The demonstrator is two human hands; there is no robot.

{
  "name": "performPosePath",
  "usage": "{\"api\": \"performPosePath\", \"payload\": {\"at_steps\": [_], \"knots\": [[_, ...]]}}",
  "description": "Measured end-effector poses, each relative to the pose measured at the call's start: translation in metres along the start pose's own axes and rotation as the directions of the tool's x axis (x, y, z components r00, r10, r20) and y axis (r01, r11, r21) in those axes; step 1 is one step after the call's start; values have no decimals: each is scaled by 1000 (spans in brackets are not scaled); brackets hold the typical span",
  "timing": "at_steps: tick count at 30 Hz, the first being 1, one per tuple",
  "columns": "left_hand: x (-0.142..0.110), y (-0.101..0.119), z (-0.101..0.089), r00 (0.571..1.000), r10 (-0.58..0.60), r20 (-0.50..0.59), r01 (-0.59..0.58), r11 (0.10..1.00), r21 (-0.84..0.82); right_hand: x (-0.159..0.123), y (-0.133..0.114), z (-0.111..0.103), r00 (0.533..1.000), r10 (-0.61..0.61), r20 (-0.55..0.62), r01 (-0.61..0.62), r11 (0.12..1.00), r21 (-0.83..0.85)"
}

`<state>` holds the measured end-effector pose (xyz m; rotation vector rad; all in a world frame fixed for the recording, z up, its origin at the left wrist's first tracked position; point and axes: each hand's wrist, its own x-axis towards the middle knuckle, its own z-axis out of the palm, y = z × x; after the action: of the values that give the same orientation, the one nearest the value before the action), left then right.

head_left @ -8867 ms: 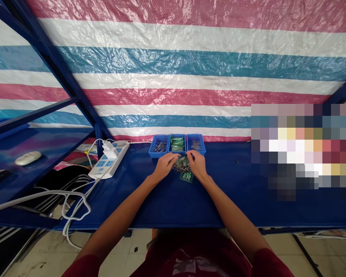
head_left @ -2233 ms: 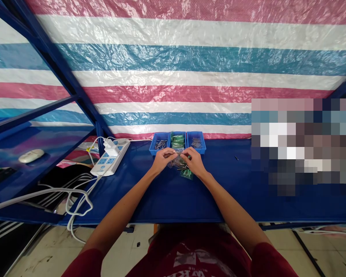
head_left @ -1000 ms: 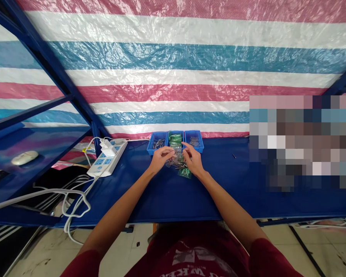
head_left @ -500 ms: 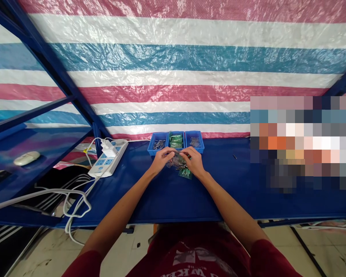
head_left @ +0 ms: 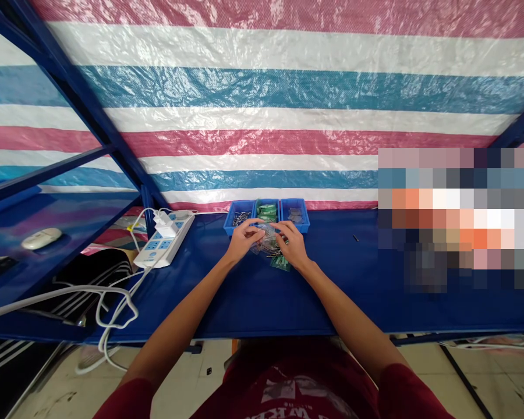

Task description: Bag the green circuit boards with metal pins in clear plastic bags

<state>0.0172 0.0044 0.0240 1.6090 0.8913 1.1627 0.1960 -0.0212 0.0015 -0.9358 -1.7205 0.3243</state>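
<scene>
Between my two hands is a small clear plastic bag (head_left: 268,231), its film glossy and crumpled. My left hand (head_left: 243,241) is closed on the bag's left side, thumb and fingers pinching it. On the opposite side my right hand (head_left: 293,244) has its thumb and forefinger at the bag's edge, the fingers bent around it. Below them on the table lie several dark metal screw-like pieces (head_left: 272,254), more clear film, and green packets (head_left: 280,263), partly covered by my right hand. What is inside the bag is too small to make out.
Behind my hands stand three joined blue bins: metal pieces in the left bin (head_left: 227,227), green packets in the middle, clear bags in the right bin (head_left: 306,224). A power strip (head_left: 159,251) with cables lies left. One small dark piece (head_left: 355,238) rests right on the blue table (head_left: 332,279).
My fingers have shifted: the right fingertips have lifted and spread slightly, and more of the clear bag shows between the hands. My arms have hardly moved.
</scene>
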Motion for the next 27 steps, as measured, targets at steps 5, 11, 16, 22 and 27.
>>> {"api": "performPosePath", "payload": {"at_steps": [5, 11, 16, 22, 27], "knots": [[-1, 2, 1, 1000, 0, 8, 0, 1000, 1, -1, 6, 2, 1000, -17, 20, 18, 999, -46], [1, -2, 1, 1000, 7, 4, -7, 1000, -13, -1, 7, 3, 1000, -1, 21, 2, 999, -32], [0, -2, 0, 1000, 24, 16, -24, 1000, 19, 1, 2, 2, 999, 50, 14, -50, 999, -5], [-1, 1, 0, 983, 180, 33, -183, 965, 189, 1, -4, 1, 993, 119, 22, -120, 992, 25], [-2, -3, 2, 997, 59, 42, -63, 994, 85, 2, -9, -1, 989, 145, 12, -146, 988, 44]]}}
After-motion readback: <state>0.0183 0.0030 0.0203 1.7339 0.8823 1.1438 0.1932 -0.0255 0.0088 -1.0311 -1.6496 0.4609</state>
